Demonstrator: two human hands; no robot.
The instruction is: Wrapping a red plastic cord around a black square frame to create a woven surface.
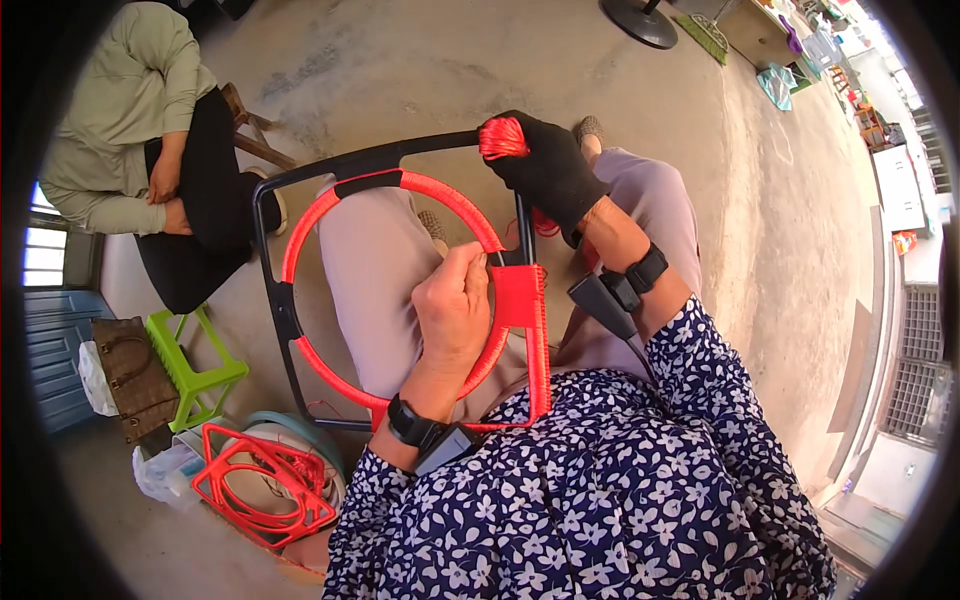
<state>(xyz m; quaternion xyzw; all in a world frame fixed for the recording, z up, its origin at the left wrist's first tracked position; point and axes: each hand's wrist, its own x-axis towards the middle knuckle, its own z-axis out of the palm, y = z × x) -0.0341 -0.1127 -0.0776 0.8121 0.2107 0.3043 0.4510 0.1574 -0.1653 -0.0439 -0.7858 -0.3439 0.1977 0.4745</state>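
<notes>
A black frame (262, 228) with a ring inside it lies tilted across my lap. Red cord wrapping (318, 214) covers much of the ring, with black stretches left bare, and a flat red woven patch (517, 297) joins the ring to the right-hand bar. My left hand (455, 310), bare, is closed at the ring's right side, just left of the patch; its fingertips partly hide what they pinch. My right hand (548, 170), in a black glove, is wrapped round a bundle of red cord (503, 138) at the frame's upper right corner. More cord shows below that hand.
Red wrapped frames (265, 480) rest on a round tub at lower left. Near it are a green stool (195, 365), a brown handbag (135, 375) and a plastic bag (165, 475). A person (130, 130) sits at upper left. A broom (703, 38) and a round black base (640, 22) stand farther off.
</notes>
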